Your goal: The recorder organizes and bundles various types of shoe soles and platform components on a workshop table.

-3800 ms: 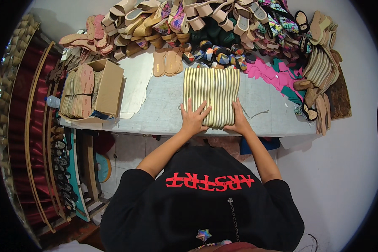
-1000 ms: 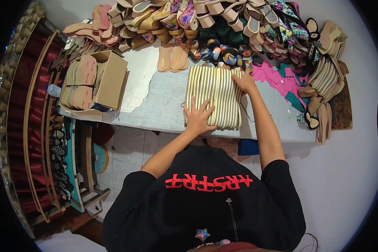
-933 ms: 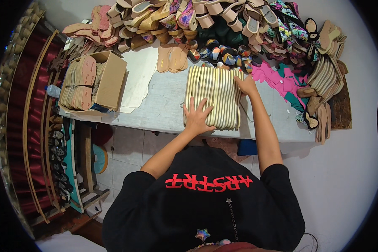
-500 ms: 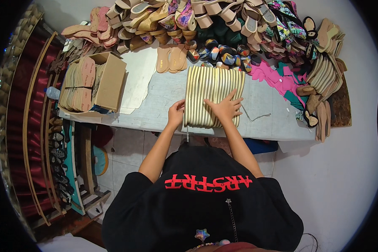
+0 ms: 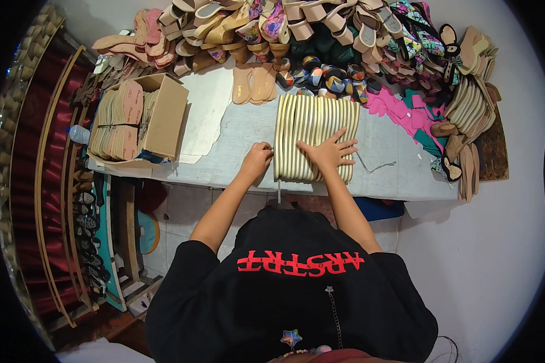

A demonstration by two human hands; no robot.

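A row of shoe insoles (image 5: 287, 136), standing on edge and pressed side by side, lies on the table in front of me. My right hand (image 5: 332, 152) rests on top of the row toward its right side, fingers spread wide. Just off the row's left end is my left hand (image 5: 258, 158), its fingers curled together; what they pinch, if anything, is too small to make out. A grey cord (image 5: 375, 167) trails over the table from the right side of the row. Another thin grey strip (image 5: 279, 192) hangs over the table's front edge below the row's left end.
A cardboard box (image 5: 169, 121) packed with tied insoles stands at left, beside white sheets (image 5: 212, 118). Tan insoles (image 5: 254, 83) lie behind the row. Heaped sandals and soles (image 5: 321, 27) line the back. Pink scraps (image 5: 399, 115) and more insoles (image 5: 466, 106) are at right.
My left hand has drawn slightly away from the row's left end, and its fingers have curled in. The right hand stays spread on the row. The whole view has shifted a little.
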